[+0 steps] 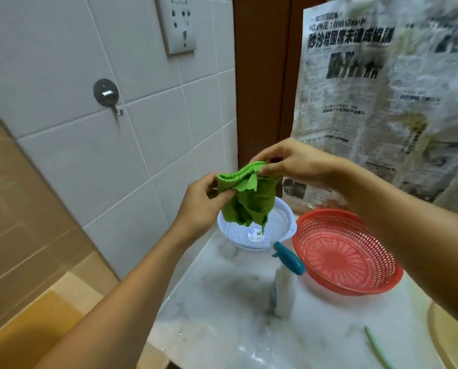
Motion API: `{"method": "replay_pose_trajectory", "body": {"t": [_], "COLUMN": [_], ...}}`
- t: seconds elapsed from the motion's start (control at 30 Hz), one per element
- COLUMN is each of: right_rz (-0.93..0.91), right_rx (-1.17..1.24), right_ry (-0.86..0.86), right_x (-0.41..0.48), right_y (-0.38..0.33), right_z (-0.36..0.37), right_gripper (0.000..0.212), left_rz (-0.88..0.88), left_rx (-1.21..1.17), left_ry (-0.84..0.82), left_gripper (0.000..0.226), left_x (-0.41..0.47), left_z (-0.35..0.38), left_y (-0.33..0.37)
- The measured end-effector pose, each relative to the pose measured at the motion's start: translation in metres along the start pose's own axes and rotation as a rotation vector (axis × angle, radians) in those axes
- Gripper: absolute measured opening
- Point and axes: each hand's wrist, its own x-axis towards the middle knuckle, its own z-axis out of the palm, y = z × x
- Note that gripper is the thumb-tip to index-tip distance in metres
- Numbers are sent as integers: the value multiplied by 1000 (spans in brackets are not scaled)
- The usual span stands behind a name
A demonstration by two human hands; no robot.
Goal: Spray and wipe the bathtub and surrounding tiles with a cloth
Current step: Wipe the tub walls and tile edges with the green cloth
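A crumpled green cloth hangs in the air above a white colander. My left hand pinches its left upper edge, and my right hand pinches its right upper edge. A white spray bottle with a teal trigger head stands upright on the marble counter just below my hands. White wall tiles fill the left half of the view.
A white colander and a red basket sit at the back of the counter. Newspaper hangs at the right. A metal hook and a socket plate are on the wall. A green stick lies near the front right.
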Motion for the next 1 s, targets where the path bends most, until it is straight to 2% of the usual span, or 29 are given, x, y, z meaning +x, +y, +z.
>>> {"method": "replay_pose_trajectory", "body": {"t": [0.13,0.33,0.4,0.47,0.53,0.67,0.83,1.0], "right_rz": [-83,-152,-172,-155,-165,-205,-158,-155], "right_rx": [-110,-143,-99,52,169,194,316,327], "right_ry": [-61,-206,-289,-347,-356,-337,-404,-446], "right_x": [-21,-29,-33,-36,-38,-32,-30,-30], "right_y": [-17,-29,-37,-49,-63,-91,-130,-171], "right_z": [7,66,89,116,148,221,297,360], "right_gripper": [19,27,34,33,26,7,15,17], "left_rz": [-62,-198,-208,-207,-212,-249,-331,-423], "left_rx": [20,1,14,67,133,223,183,225], "left_ry": [48,172,183,198,212,258,346,283], "left_gripper": [19,11,10,10,11,12,14,17], "left_x": [-43,-113,-135,-155,-173,-214,-286,-371], "left_z": [-23,-53,-66,-80,-96,-134,-196,-252], "left_y": [26,47,54,62,68,70,60,38]}}
